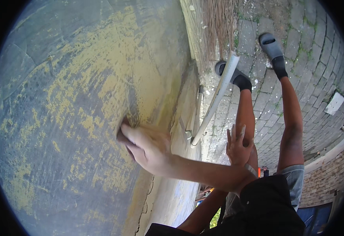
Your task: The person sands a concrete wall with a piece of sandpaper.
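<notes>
My right hand [148, 147] presses against a large grey surface [73, 118] with worn, patchy yellow paint. Its fingers are bent round something dark brown, which is blurred and mostly covered, so its kind does not show. The right forearm crosses in front of my left arm. My left hand [238, 147] is held in front of my left leg, near the knee, with its fingers stretched apart and nothing in it. Yellow scuffs and bare grey patches surround the spot under my right hand.
A pale grey pipe [216, 100] slants up beside the wall's base. Behind its top end lies a bundle of thin brown twigs [221, 27]. My feet, in dark clogs [270, 45], stand on grey paving [305, 86]. A white flat slab [334, 103] lies to the right.
</notes>
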### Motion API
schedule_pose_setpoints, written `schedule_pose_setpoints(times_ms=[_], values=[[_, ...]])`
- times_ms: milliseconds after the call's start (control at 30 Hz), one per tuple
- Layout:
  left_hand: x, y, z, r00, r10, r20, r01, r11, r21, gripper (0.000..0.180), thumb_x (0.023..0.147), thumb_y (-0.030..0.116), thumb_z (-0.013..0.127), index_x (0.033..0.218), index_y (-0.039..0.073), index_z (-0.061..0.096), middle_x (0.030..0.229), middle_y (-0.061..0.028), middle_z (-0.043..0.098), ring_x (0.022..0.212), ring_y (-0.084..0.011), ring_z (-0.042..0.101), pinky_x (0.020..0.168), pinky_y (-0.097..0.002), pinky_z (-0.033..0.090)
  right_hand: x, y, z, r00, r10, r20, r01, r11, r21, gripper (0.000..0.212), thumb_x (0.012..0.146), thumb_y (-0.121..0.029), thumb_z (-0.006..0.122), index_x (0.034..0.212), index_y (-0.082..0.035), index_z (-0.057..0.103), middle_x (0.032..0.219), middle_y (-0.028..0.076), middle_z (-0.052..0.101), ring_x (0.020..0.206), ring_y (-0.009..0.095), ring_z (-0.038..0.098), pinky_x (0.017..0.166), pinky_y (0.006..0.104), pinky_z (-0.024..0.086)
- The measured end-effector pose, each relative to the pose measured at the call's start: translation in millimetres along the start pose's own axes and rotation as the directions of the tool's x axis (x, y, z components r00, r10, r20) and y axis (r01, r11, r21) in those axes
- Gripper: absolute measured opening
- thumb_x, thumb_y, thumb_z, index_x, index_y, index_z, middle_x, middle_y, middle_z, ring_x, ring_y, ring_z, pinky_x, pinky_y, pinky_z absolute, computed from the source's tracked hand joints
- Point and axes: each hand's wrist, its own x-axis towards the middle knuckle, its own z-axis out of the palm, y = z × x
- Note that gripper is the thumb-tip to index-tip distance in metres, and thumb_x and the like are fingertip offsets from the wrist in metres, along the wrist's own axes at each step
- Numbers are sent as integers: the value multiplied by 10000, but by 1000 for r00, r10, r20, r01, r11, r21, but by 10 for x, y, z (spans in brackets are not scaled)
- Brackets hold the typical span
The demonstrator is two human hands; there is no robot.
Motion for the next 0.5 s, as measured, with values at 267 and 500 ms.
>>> schedule_pose_setpoints(times_ms=[267,500], values=[[-129,-46,18,997,47,-53,-45,998,41,700,782,346,769,1423,273,496,1491,-195,399,1377,-487,338,1068,-537,409,567,153,59,983,176,56,-178,983,53,105,907,-95,672,972,-16,646,607,31,578,480,141,547,441,289,407],[-151,-24,108,999,-25,-23,24,1000,-14,701,793,354,756,1436,322,477,1522,-155,383,1397,-469,326,1071,-517,409,-429,71,-199,984,142,110,-140,990,-32,156,867,-33,702,1013,-12,650,631,54,601,545,153,610,489,305,439]])
